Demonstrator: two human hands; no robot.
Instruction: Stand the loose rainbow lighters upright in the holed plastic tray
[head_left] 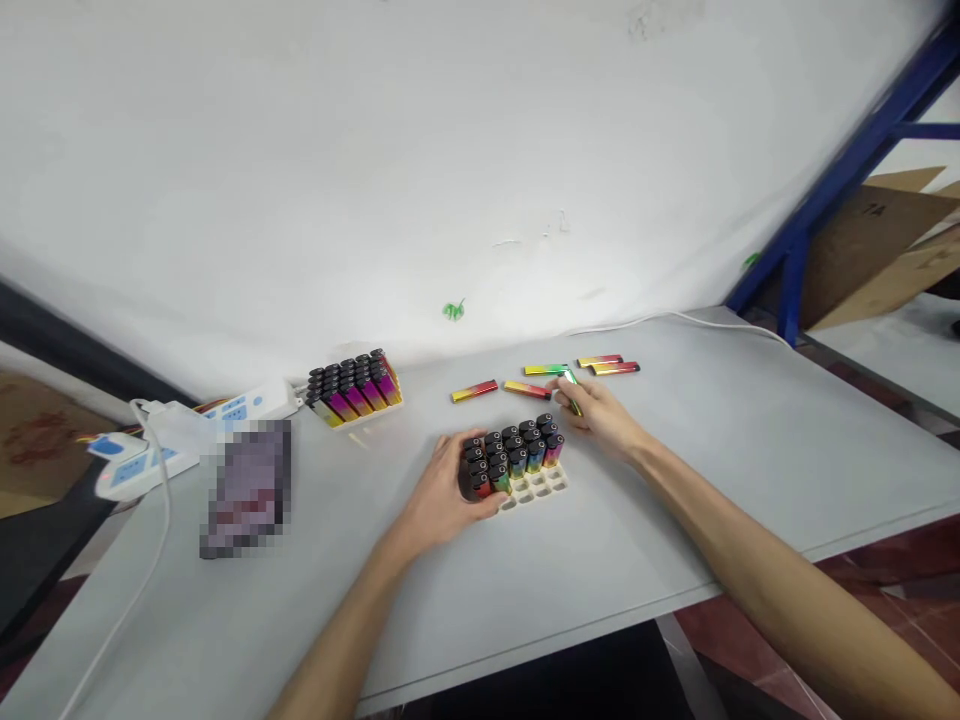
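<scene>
A pale tray (pixel 559 481) stands on the grey table, with several black-topped colourful lighters (pixel 517 461) upright in it and some bare slots along its near right side. My left hand (pixel 448 490) is wrapped round the tray's left end. My right hand (pixel 589 410), just beyond the tray's right end, grips a green lighter (pixel 572 391). Close to it lie a red-yellow lighter (pixel 527 389) and a yellow-green lighter (pixel 546 370). Another red-yellow lighter (pixel 474 391) rests further left, and two more (pixel 615 368) lie to the right.
A full tray of lighters (pixel 355 390) stands by the wall at the left. Beside it are a white power strip (pixel 255 405) with cables and a blurred dark item (pixel 247 490). A white cable (pixel 675 314) runs along the back right. Cardboard boxes (pixel 874 240) stand beyond a blue frame (pixel 791 285).
</scene>
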